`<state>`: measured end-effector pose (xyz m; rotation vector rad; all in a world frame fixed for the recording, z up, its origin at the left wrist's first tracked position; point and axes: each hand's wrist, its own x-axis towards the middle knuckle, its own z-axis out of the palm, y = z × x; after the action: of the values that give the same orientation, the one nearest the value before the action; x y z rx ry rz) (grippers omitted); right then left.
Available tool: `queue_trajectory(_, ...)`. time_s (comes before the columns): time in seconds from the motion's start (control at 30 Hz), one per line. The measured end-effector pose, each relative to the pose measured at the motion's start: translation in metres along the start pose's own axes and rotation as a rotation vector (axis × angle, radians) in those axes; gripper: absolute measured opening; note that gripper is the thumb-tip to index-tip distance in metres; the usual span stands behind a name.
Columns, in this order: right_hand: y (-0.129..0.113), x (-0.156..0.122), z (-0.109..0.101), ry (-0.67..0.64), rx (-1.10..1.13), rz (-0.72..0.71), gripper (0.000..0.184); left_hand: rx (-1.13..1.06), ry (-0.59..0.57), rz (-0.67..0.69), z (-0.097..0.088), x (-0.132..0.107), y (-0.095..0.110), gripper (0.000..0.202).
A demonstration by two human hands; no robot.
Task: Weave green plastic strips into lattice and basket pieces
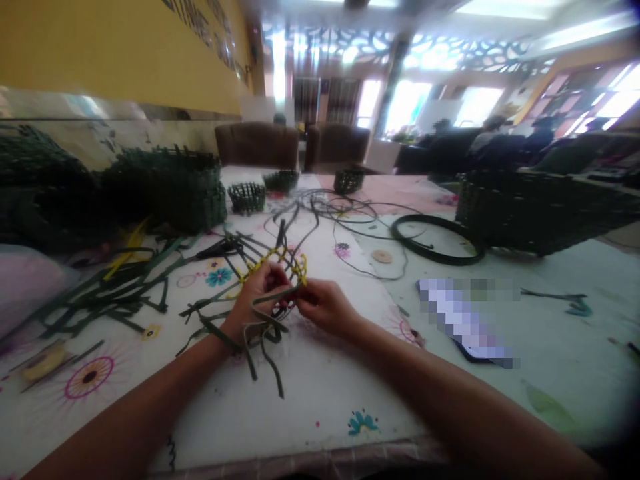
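A small woven piece (280, 267) of dark green and yellow strips lies on the flowered tablecloth (320, 393), loose green strip ends trailing toward me. My left hand (253, 300) is closed around its near edge, fingers curled over the strips. My right hand (325, 305) pinches a dark green strip (273, 299) that runs across to the left hand. Both hands meet just in front of the weave.
Loose green strips (120, 293) and black scissors (220, 249) lie at left. Finished dark green baskets (170, 187) stand at the back left, small ones (247, 197) mid-back, a large one (530, 210) at right beside a green ring (435, 240). A blurred flat object (465, 320) lies right. People sit far right.
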<state>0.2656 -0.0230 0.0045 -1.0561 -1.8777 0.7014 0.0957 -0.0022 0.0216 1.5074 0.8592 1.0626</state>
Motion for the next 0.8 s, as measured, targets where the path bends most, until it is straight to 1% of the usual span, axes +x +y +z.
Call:
queue_trajectory(0.07,0.004,0.002,0.000,-0.044,0.225,0.118,0.007,0.049,0.019,0.013,0.000,-0.001,0.002,0.027)
queue_trajectory(0.1,0.006,0.002,0.001,-0.070,0.326,0.170,0.010,0.064,0.030,0.010,0.000,-0.001,0.002,0.027)
queue_trajectory(0.13,0.008,0.003,0.001,-0.093,0.414,0.208,0.013,0.071,0.037,0.000,0.000,0.000,0.001,0.028)
queue_trajectory(0.2,0.010,0.004,0.003,-0.115,0.520,0.235,0.015,0.079,0.047,-0.026,-0.001,0.001,-0.001,0.031)
queue_trajectory(0.3,0.010,0.003,0.006,-0.056,0.517,0.218,0.015,0.067,0.045,-0.057,-0.003,0.004,-0.006,0.038)
queue_trajectory(0.4,0.007,0.001,0.009,0.022,0.468,0.209,0.011,0.028,0.005,-0.064,-0.004,0.004,-0.010,0.040)
queue_trajectory(0.47,0.006,0.001,0.009,0.049,0.446,0.215,0.009,0.010,-0.008,-0.061,-0.004,0.004,-0.012,0.041)
queue_trajectory(0.53,0.005,0.000,0.009,0.056,0.444,0.226,0.010,0.015,0.008,-0.052,-0.004,0.003,-0.013,0.040)
queue_trajectory(0.63,0.005,0.001,0.008,0.047,0.467,0.233,0.011,0.083,0.066,-0.008,-0.002,0.002,-0.012,0.036)
queue_trajectory(0.7,0.005,0.001,0.008,0.039,0.478,0.227,0.012,0.149,0.101,-0.017,-0.002,0.001,-0.011,0.035)
queue_trajectory(0.77,0.005,0.001,0.008,0.036,0.480,0.224,0.011,0.217,0.112,-0.042,-0.003,0.001,-0.011,0.034)
queue_trajectory(0.8,0.005,0.001,0.008,0.036,0.472,0.224,0.011,0.260,0.106,-0.030,-0.004,0.002,-0.012,0.031)
